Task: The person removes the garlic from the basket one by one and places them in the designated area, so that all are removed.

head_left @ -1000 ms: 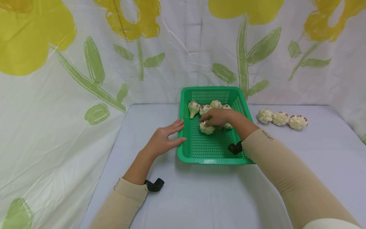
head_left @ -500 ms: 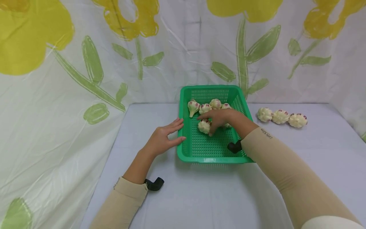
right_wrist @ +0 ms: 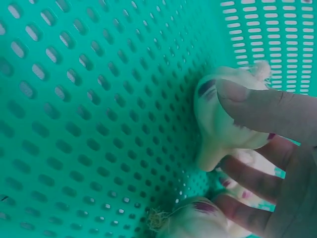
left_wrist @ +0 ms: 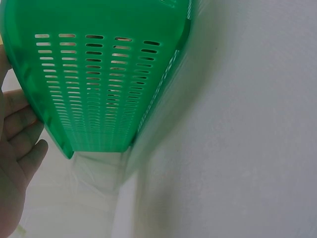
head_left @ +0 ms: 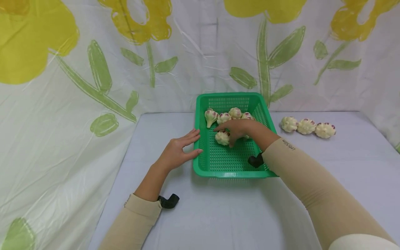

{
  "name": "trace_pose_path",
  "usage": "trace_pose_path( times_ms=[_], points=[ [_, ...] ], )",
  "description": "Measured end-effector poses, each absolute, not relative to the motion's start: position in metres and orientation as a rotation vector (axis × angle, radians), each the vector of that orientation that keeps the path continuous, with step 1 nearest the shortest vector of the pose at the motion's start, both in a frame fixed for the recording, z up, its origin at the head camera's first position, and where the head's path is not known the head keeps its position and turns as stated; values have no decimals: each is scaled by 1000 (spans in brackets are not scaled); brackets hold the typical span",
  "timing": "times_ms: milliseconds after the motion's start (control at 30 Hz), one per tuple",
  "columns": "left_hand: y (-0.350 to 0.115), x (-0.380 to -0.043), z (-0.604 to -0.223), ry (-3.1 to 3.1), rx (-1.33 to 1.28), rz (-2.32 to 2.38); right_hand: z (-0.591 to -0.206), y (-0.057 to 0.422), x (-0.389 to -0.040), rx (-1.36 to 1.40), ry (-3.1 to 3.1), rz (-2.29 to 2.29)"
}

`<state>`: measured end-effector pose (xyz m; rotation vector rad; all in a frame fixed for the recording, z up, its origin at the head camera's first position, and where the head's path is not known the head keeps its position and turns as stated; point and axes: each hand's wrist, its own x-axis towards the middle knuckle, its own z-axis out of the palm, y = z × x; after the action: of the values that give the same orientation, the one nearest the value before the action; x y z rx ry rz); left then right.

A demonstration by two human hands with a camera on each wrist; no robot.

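My left hand [head_left: 176, 152] is at the left side of a green plastic basket [head_left: 234, 174]. Its straight fingers touch the rim, as the left wrist view also shows. Inside the basket, my right hand [head_left: 240, 127] has its thumb and fingers round a white garlic bulb [head_left: 222, 138] with purple marks. In the right wrist view the thumb lies across this garlic bulb [right_wrist: 210, 111], whose stem points down toward the perforated floor. Several other garlic bulbs [head_left: 211, 117] lie toward the basket's back, one partly hidden by the right hand.
Three more garlic bulbs [head_left: 306, 126] stand in a row on the white table [head_left: 200, 215], to the right of the basket. Behind rises a white curtain [head_left: 200, 62] printed with yellow flowers. Black wrist mounts [head_left: 256, 160] stick out from both sleeves.
The right hand's thumb has come into view beside the garlic bulb, and the bulb has shifted slightly left within the basket. The left hand has stayed at the rim.
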<state>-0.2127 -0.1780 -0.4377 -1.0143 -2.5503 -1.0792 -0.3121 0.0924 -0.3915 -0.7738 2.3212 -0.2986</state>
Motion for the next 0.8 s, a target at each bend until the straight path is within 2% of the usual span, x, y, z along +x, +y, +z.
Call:
trace_pose_path(
  times_ms=[800],
  points=[
    [-178, -212, -438, -2573, -997, -1086, -398, 88, -311, -784, 2330, -282]
  ],
)
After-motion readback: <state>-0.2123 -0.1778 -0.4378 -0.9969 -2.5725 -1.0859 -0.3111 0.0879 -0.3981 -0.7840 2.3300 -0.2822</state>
